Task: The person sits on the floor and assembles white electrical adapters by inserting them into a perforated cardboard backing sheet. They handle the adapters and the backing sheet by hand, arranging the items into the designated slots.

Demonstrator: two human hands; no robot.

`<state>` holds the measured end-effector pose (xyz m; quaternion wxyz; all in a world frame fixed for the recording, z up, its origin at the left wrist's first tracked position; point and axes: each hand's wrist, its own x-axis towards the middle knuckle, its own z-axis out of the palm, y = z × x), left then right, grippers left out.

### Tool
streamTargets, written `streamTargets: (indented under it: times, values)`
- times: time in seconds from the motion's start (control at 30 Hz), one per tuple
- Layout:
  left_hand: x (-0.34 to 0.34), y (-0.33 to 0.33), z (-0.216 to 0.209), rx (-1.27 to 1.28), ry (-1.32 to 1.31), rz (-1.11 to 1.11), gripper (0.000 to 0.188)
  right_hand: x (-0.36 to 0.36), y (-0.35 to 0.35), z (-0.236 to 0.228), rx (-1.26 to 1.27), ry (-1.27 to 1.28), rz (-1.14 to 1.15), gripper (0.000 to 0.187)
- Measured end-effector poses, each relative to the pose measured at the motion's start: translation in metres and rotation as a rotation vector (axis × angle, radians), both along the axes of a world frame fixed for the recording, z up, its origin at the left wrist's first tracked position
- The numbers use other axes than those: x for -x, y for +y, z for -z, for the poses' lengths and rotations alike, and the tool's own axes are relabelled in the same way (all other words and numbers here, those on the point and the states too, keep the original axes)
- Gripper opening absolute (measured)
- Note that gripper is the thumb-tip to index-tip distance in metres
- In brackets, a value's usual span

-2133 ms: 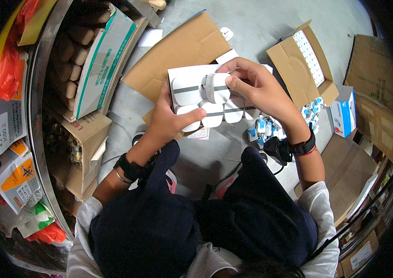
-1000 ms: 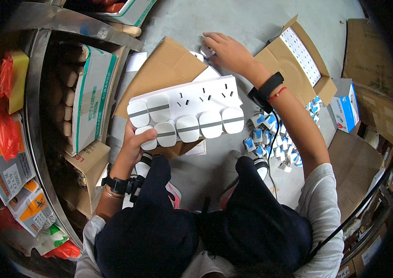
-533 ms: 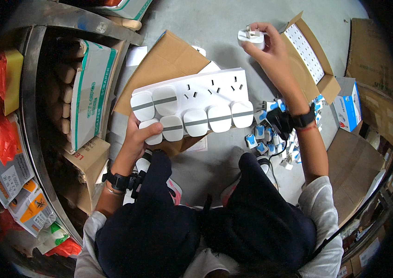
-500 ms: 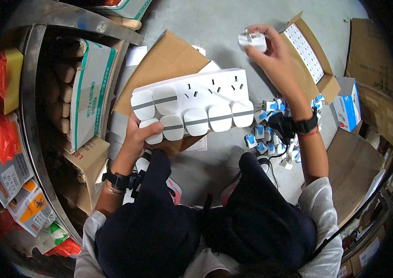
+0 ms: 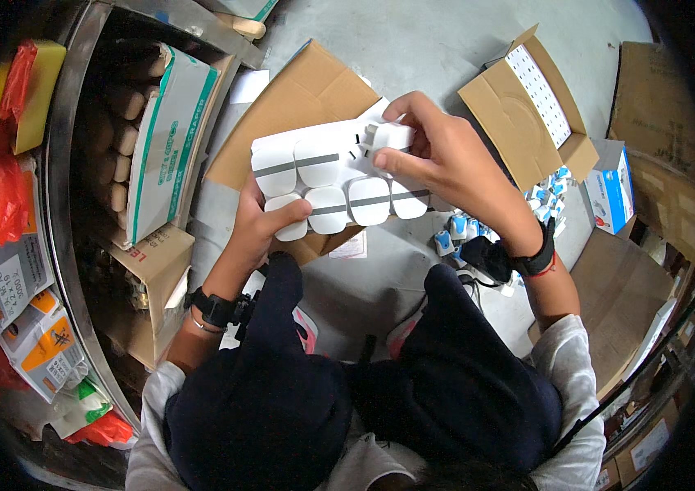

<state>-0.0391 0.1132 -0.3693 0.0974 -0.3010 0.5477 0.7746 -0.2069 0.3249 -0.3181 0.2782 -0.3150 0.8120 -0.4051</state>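
Note:
A white multi-socket board [image 5: 343, 132] is held up tilted in front of my knees. My left hand [image 5: 256, 219] grips its left end, thumb pressed on a corner plug. Several rounded white plugs with grey stripes [image 5: 369, 201] sit in the board's lower row and at its upper left. In my right hand [image 5: 455, 155], a white plug [image 5: 393, 137] is pinched between thumb and fingers, with its pins toward the upper sockets. I cannot tell whether the pins have entered. My right hand hides the board's right end.
A brown cardboard sheet [image 5: 311, 94] lies behind the board. Blue-and-white plugs [image 5: 456, 233] are heaped on the floor at right, below an open carton [image 5: 511, 114] holding a white slotted panel. At left, a metal shelf [image 5: 61, 147] holds boxes. A blue-and-white box [image 5: 609, 188] stands far right.
My right hand has come down and left, bringing the plug from beyond the board to its upper sockets. The board has shifted slightly right in my left hand.

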Motion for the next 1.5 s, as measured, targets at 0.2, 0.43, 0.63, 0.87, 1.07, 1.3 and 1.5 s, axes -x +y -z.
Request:
streamTargets:
  times: [0.2,0.43,0.63,0.87,1.07,1.3,1.5]
  values:
    - [0.003,0.001,-0.002,0.018,0.027,0.012,0.076,-0.002,-0.013,0.002,-0.018,0.043,-0.086,0.045]
    - [0.004,0.004,-0.005,0.012,0.063,0.015,0.079,0.003,-0.011,-0.001,0.020,-0.076,-0.129,0.044]
    - [0.005,0.006,-0.007,0.018,0.073,0.020,0.078,0.008,-0.016,-0.017,-0.180,0.029,-0.160,0.048]
    - [0.004,0.006,-0.005,0.006,0.052,0.014,0.078,0.008,-0.021,-0.018,-0.205,0.130,-0.165,0.047]
    - [0.005,0.005,-0.005,0.001,0.049,0.015,0.078,0.014,-0.014,-0.004,-0.096,0.009,-0.195,0.041]
    - [0.010,0.007,-0.011,0.027,0.062,0.027,0.078,0.012,-0.012,0.001,-0.025,0.045,-0.143,0.040]
    - [0.011,0.007,-0.012,0.059,0.086,0.037,0.079,0.005,-0.019,0.010,-0.048,0.143,-0.093,0.042]
